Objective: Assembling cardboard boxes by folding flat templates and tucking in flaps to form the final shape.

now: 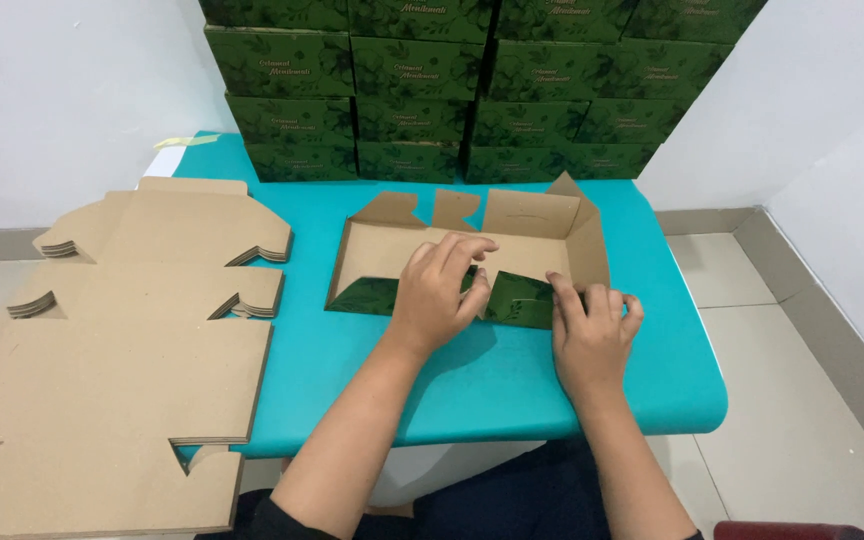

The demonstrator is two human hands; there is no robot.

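A half-folded cardboard box (pixel 532 222), brown inside and dark green outside, lies on the teal table (pixel 472 380). My left hand (pixel 437 290) presses on its near green flap, fingers reaching over the edge into the box. My right hand (pixel 592 330) grips the right end of the same near wall, thumb and fingers pinching the green panel (pixel 517 300). The box's far and right walls stand up; its left wall lies flatter.
A stack of flat brown box blanks (pixel 142 340) covers the table's left side and overhangs its edge. Several finished green boxes (pixel 452 90) are piled against the white wall at the back. Tiled floor lies to the right.
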